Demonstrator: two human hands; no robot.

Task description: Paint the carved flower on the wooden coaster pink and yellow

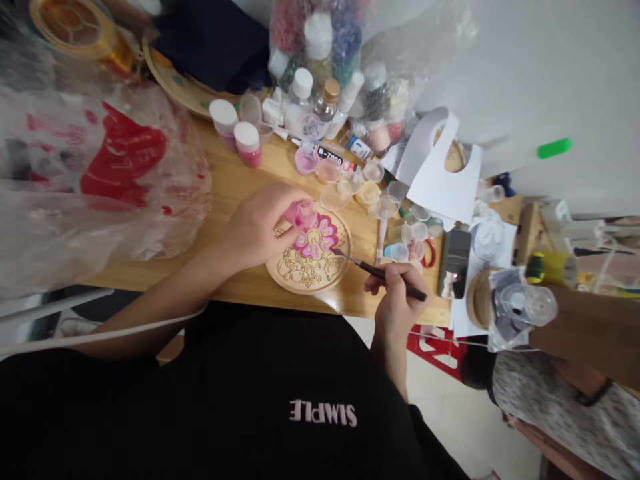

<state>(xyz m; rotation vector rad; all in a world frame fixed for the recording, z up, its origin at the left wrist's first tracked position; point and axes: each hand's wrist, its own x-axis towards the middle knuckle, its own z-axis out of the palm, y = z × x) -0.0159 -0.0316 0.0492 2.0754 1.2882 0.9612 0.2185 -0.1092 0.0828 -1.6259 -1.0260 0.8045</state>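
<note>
A round wooden disc (300, 277) with gold outlines and a pink-painted flower lies on the wooden table (240, 193) in front of me. My left hand (263, 223) is closed round a small clear cup of pink paint (303, 215), held tilted over the disc's upper edge. My right hand (395, 297) pinches a thin dark brush (380, 272) whose tip points at the disc's right side, close to the flower.
Several small paint cups (370, 193), bottles and jars (247, 143) and a glue tube crowd the table behind the disc. A plastic bag (100, 173) fills the left. A phone (456, 263), white paper cut-outs and tape rolls lie right. Another person's arm (585, 333) reaches in there.
</note>
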